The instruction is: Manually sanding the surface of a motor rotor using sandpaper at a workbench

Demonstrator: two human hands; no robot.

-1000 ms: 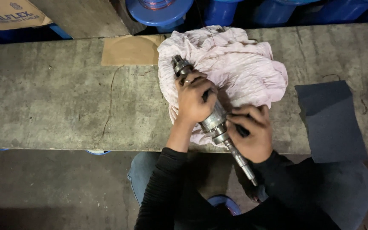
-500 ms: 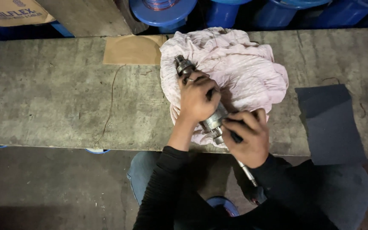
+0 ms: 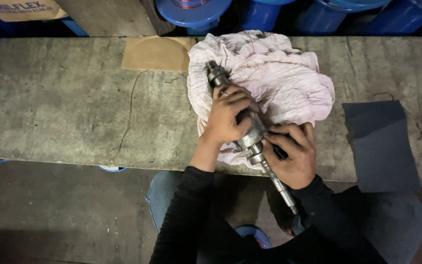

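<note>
A long metal motor shaft [image 3: 251, 139] lies slantwise across a crumpled pink cloth [image 3: 279, 78] on a concrete bench [image 3: 64, 107]. Its thick end points up-left and its thin rod sticks out past the bench's near edge. My left hand [image 3: 228, 115] is wrapped around the thick middle of the shaft. My right hand [image 3: 291, 154] presses a small dark piece against the shaft just below the left hand; what the piece is I cannot make out.
A dark grey sheet of abrasive paper [image 3: 379, 144] lies to the right, overhanging the near edge. A tan cardboard piece [image 3: 155, 53] lies left of the cloth. Blue drums [image 3: 191, 10] and a cardboard box [image 3: 20, 9] stand behind the bench.
Both hands have stayed on the shaft. My right hand has shifted slightly along it, and the view has drifted a little.
</note>
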